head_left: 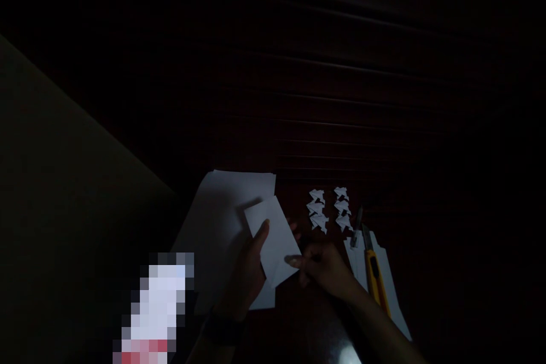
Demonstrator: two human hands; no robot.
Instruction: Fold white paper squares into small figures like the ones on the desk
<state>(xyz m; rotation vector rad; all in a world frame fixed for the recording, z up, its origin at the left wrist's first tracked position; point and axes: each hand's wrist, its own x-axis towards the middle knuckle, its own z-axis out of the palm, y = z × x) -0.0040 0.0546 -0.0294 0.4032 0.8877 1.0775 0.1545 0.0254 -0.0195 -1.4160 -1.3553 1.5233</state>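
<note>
A small white sheet of paper (275,233) is held up between both hands, tilted. My left hand (255,256) grips its left side, thumb lying across the front and the other fingers behind, some tips showing past the right edge. At the lower right corner, my right hand (322,264) pinches the paper between thumb and fingers. A faint crease or flap shows near that corner. Beneath the left hand lies a stack of larger white sheets (226,193) on the dark table.
Several folded paper figures stand in two columns, left (317,207) and right (342,207). Right of them, a yellow box cutter (375,278) and a clear-looking slim tool (357,227) rest on white paper pieces (394,290). A pixelated patch covers the lower left. The scene is very dim.
</note>
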